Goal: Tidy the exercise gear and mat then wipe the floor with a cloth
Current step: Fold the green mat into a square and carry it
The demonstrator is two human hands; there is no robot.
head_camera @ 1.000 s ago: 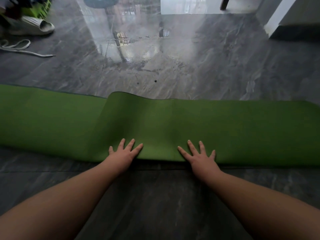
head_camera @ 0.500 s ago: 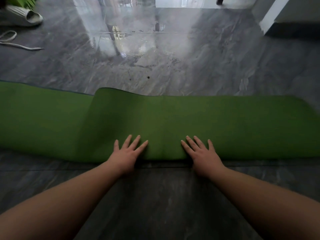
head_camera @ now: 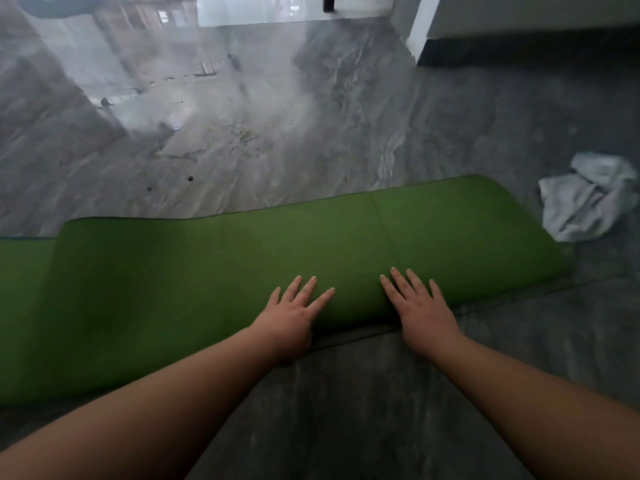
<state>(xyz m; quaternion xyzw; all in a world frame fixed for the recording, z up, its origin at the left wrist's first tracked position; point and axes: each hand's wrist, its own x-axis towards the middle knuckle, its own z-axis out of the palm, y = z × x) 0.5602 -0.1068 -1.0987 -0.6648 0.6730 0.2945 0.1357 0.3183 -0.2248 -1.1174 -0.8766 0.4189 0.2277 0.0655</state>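
Both hands flat on the green mat.

The left hand (head_camera: 289,315) and right hand (head_camera: 420,308) press straight, spread fingers on the mat (head_camera: 207,271), apparently folded over itself, lying across the grey floor (head_camera: 311,133). A crumpled white cloth (head_camera: 585,197) sits just beside its right end.

Mat (head_camera: 207,271) cut off left; thumbs prob. hidden.
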